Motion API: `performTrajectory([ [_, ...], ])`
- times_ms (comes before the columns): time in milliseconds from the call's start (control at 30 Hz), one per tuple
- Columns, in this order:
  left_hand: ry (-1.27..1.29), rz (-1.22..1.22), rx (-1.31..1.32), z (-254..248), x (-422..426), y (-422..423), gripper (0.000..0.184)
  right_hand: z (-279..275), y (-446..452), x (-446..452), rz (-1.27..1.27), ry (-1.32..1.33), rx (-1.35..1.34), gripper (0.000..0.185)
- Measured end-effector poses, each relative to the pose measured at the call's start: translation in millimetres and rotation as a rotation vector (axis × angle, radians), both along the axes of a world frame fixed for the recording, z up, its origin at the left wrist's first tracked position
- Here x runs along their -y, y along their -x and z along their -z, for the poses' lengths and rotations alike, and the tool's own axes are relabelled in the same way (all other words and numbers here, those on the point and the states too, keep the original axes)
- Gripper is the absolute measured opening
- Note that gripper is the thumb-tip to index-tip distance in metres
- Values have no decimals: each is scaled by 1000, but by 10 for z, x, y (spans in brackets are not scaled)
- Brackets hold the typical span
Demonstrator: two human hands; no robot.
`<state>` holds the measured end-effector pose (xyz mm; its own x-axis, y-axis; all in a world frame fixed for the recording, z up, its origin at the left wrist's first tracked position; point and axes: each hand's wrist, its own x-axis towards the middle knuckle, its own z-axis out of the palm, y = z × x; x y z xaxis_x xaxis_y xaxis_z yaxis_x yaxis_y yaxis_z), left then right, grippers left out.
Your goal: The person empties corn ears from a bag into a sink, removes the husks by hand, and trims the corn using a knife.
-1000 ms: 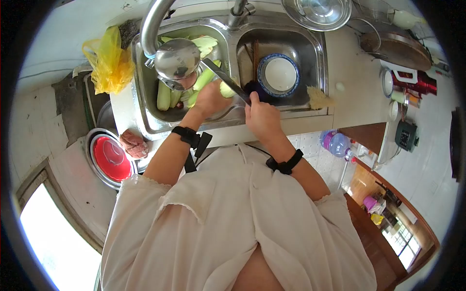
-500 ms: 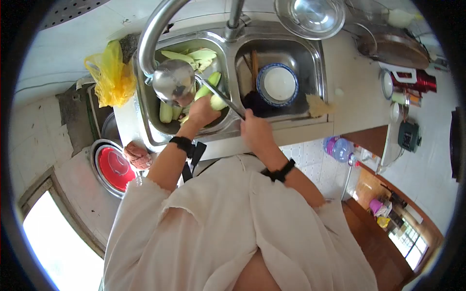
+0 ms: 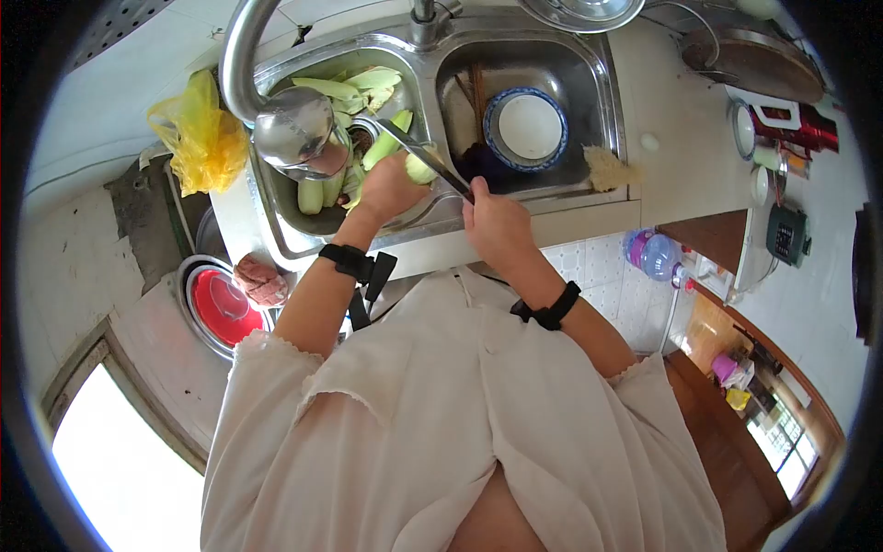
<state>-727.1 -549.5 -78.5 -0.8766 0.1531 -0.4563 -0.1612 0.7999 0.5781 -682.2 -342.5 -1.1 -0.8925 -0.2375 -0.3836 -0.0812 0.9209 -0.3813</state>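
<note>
Over the left sink basin [image 3: 265, 198], my left hand [image 3: 391, 187] is closed around a long, pale green vegetable [image 3: 422, 166]; I cannot tell its exact kind. My right hand [image 3: 498, 224] grips the dark handle of a knife [image 3: 416, 151] just in front of the divider between the basins. The knife blade slants up and left across the vegetable, and its tip is near the drain. Pale green leaf-like peelings [image 3: 375, 79] and more green pieces [image 3: 311, 195] lie in the left basin, partly behind the metal faucet head [image 3: 292, 129].
The right basin holds a blue-rimmed white bowl [image 3: 527, 130] and wooden sticks [image 3: 478, 87]. A yellow plastic bag [image 3: 198, 133] sits left of the sink. A tan fibrous scrubber [image 3: 607, 169] lies at the right rim. A red basin [image 3: 221, 308] stands lower left.
The view has shifted, so the sink appears higher in the frame. Both hands keep their grips, and the knife still lies across the vegetable.
</note>
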Motion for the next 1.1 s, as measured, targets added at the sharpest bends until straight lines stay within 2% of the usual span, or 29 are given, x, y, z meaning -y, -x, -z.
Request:
performTrajectory([
  [367,113,-56,-22,-25,-100,-43,54,-168,-10,140,83,-100,99,27],
  [400,161,-9,0,-113,-110,-20,45,-202,10,140,86,-106,131,30],
  [433,159,-6,6,-98,-109,-16,45,-218,14,146,91,-114,166,34],
  [633,129,-39,-47,-29,-104,-28,47,62,312,317,97,-41,158,31],
  [900,56,-28,-81,132,-30,-56,50,49,167,323,102,-84,150,24],
  [1100,7,-37,-35,31,18,-55,44,317,424,417,57,-90,71,26],
])
